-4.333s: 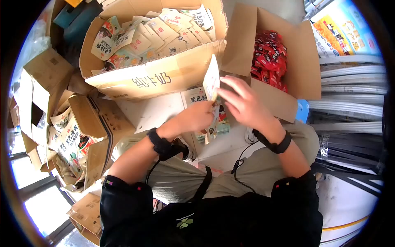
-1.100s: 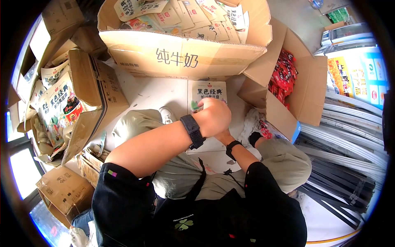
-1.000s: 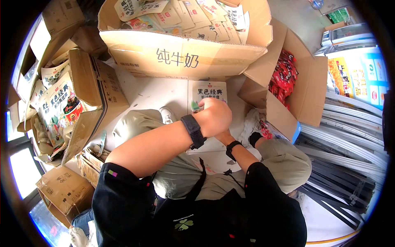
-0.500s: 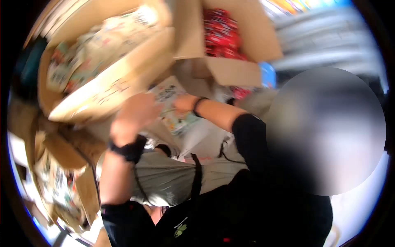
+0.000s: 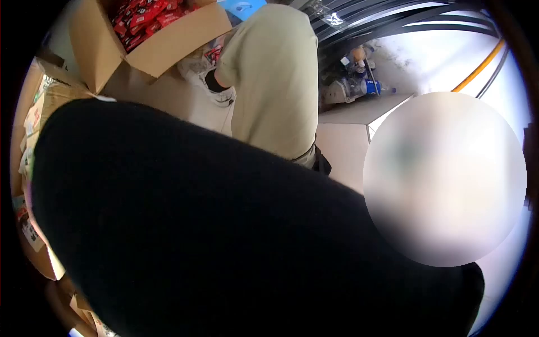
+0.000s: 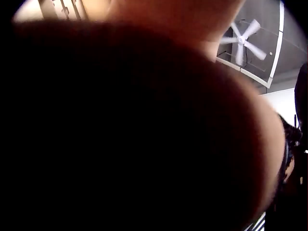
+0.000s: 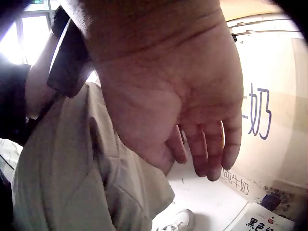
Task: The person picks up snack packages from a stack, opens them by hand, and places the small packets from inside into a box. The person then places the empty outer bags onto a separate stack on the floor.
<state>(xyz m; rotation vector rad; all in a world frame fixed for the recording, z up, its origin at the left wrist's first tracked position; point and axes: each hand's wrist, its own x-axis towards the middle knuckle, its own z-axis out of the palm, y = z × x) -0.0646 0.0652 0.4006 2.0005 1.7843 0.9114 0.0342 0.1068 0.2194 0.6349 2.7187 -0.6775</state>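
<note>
Fingers hanging down and slightly bent, my right hand [image 7: 173,91] is empty in the right wrist view. Beside it stands a carton [image 7: 286,154] with handwriting on its side. On the floor at the lower right lies a printed packet [image 7: 263,222], partly cut off by the frame. Skin and deep shadow fill most of the left wrist view, and the fingers of my left hand cannot be made out. A black sleeve [image 5: 196,196] covers much of the head view and neither hand shows there.
An open carton [image 5: 179,42] of red packets [image 5: 149,19] stands at the upper left. Right of it is a bent trousered knee [image 5: 275,73]. Plastic bottles [image 5: 370,87] lie near dark strips at the upper right. A ceiling fan [image 6: 241,40] shows overhead.
The head view has swung to the right, bringing the bottles into sight. Both hands have left that view, where they were near the floor packet, and a black sleeve now fills its middle.
</note>
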